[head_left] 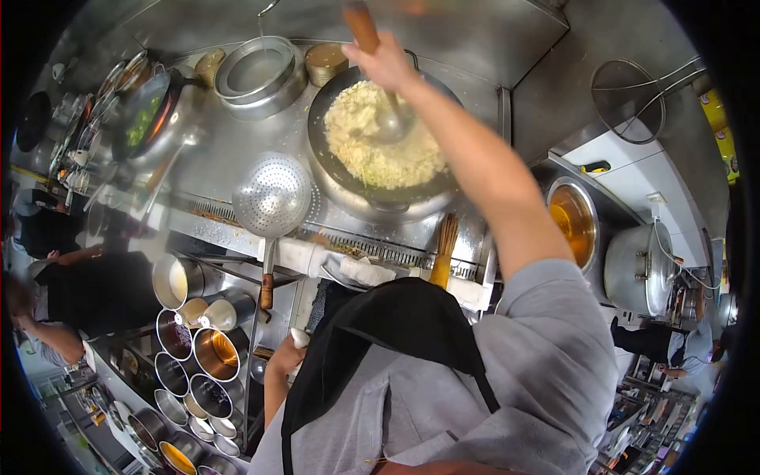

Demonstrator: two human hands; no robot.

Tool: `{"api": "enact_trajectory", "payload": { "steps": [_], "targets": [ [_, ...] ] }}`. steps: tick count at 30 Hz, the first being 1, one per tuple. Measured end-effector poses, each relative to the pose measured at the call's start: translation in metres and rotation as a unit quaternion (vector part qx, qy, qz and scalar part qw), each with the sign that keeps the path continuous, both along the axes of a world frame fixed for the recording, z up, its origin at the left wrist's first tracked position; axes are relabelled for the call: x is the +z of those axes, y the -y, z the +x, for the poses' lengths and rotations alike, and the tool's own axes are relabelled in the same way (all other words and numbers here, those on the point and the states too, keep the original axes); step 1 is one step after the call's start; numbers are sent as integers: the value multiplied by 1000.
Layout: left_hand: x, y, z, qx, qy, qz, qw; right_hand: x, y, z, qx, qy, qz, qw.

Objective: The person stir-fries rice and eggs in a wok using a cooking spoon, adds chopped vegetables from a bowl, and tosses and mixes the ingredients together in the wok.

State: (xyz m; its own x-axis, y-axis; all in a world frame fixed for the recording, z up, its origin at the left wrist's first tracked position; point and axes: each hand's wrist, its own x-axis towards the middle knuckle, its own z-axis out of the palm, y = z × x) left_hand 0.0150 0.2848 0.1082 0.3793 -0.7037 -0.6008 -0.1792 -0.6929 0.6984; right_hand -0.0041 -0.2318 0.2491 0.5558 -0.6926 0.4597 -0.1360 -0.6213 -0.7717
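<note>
My right hand (385,63) is closed round the wooden handle (362,28) of a ladle (393,127). The ladle's bowl presses into yellowish fried rice with green bits (380,162) in a dark wok (318,146) on the steel range. Low beside my black apron (348,348), my left hand (283,358) is curled by a small white thing (300,338). Part of that hand is hidden, and I cannot make out what it holds. A perforated strainer (273,194) lies left of the wok, its wooden handle pointing toward me.
Stacked metal bowls (261,75) stand behind the strainer. A bamboo brush (445,253) rests at the range's front edge. Several seasoning pots (216,354) fill the lower left. An oil pot (571,218) and a large lidded pot (638,269) stand right. A co-worker (95,289) is at left.
</note>
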Motion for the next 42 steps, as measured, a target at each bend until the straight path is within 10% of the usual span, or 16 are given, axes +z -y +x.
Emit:
{"api": "enact_trajectory", "payload": {
  "steps": [4,7,9,14,22,26,28,30,36,38,42],
  "targets": [
    [-21,-14,24,110,-96,21,989,69,-20,-14,36,-7,-48,998],
    [-57,-30,61,34,-136,59,988,33,-46,-33,94,220,75,968],
    [-67,-27,81,-14,-102,11,995,-26,-24,-15,70,124,45,989],
    [-24,12,99,43,-154,-118,980,50,-64,-19,42,56,-57,996],
    [-33,48,104,-81,-128,-148,977,4,-43,-37,21,220,188,957],
    [-52,79,110,-18,-229,-221,948,70,-85,-60,30,284,152,946],
    [-48,113,99,47,-216,-224,949,8,-82,-34,-103,259,256,926],
    [-52,152,89,37,-220,-172,960,-40,-42,-39,-3,270,206,941],
    [-78,254,28,184,-511,-104,833,79,-66,-111,-65,286,135,946],
    [-101,286,4,184,-527,-144,817,17,-49,-87,-276,273,159,908],
    [-92,307,-13,186,-511,-94,834,2,0,-92,-107,316,257,907]
  ]
}}
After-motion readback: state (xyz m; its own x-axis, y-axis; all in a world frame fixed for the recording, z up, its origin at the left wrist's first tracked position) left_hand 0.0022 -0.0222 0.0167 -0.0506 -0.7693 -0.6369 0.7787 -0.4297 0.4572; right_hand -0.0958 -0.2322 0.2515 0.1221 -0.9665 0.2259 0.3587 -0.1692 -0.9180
